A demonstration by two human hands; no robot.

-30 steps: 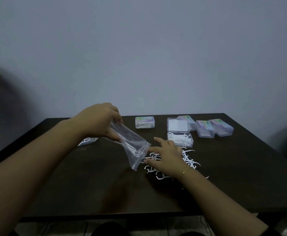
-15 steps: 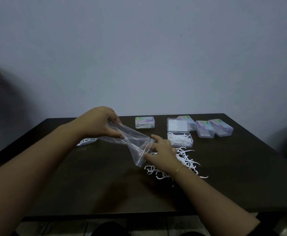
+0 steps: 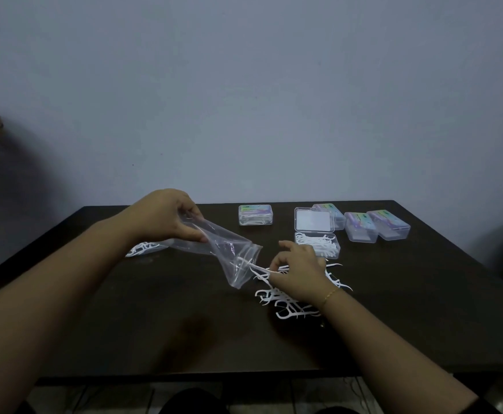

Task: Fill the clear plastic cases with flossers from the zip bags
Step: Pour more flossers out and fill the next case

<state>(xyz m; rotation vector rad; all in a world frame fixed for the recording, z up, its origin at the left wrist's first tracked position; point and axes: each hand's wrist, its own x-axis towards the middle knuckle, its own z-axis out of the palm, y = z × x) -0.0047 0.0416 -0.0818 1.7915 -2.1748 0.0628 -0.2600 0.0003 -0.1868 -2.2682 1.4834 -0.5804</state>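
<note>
Just left of the open clear case (image 3: 317, 245), a person is emptying a zip bag (image 3: 223, 249) onto a dark table (image 3: 423, 309); the left hand (image 3: 163, 215) is gripping the bag's closed end with curled fingers and thumb, tilting the mouth down toward the case; the right hand (image 3: 296, 271) is pinching a white flosser (image 3: 259, 268) at the bag's mouth, its fingers curled over the catch, apparently drawing it out; one or two more flossers appear to be sitting just inside the bag's mouth, though the plastic is blurring them.

Nearer the camera than the open case, a loose pile of flossers (image 3: 289, 306) is lying on the table, partly under the right hand; the open case itself is holding a layer of flossers, with its lid (image 3: 313, 220) lying flat behind it; beyond and to the right of it, three closed cases with coloured labels (image 3: 389, 225) are standing close together; to its left and slightly farther back, another labelled case (image 3: 255, 215) is sitting closed with flossers inside; far to its left, behind the left forearm, a second bag with flossers (image 3: 145, 248) is resting on the table.

By the look of it, the step in hand is clearing out the last of this bag; the next move is calling for freeing the stragglers, putting the bag aside, then gathering the pile into the open case.
</note>
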